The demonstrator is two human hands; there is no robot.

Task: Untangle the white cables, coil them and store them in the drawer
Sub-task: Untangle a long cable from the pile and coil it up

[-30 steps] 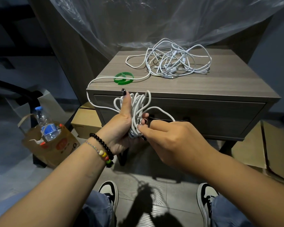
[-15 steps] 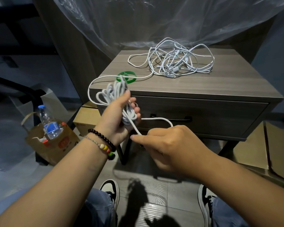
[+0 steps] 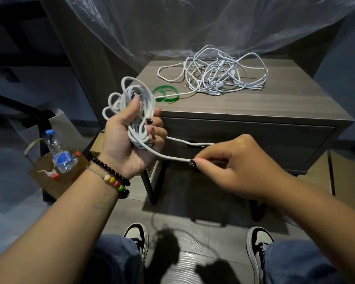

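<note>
**Coil in your left hand, loose end in your right**

Your left hand (image 3: pixel 129 138) grips the coiled white cable (image 3: pixel 131 103): the loops run across your palm, your thumb presses them from the front and your fingers (image 3: pixel 155 128) curl round them from behind. One strand leaves the coil's lower end and runs to your right hand (image 3: pixel 232 167), pinched between thumb and fingertips. The other white cables (image 3: pixel 215 74) lie tangled on the tabletop (image 3: pixel 275 103), beside a green strap (image 3: pixel 166 94). The drawer (image 3: pixel 275 144) below is closed.
</note>
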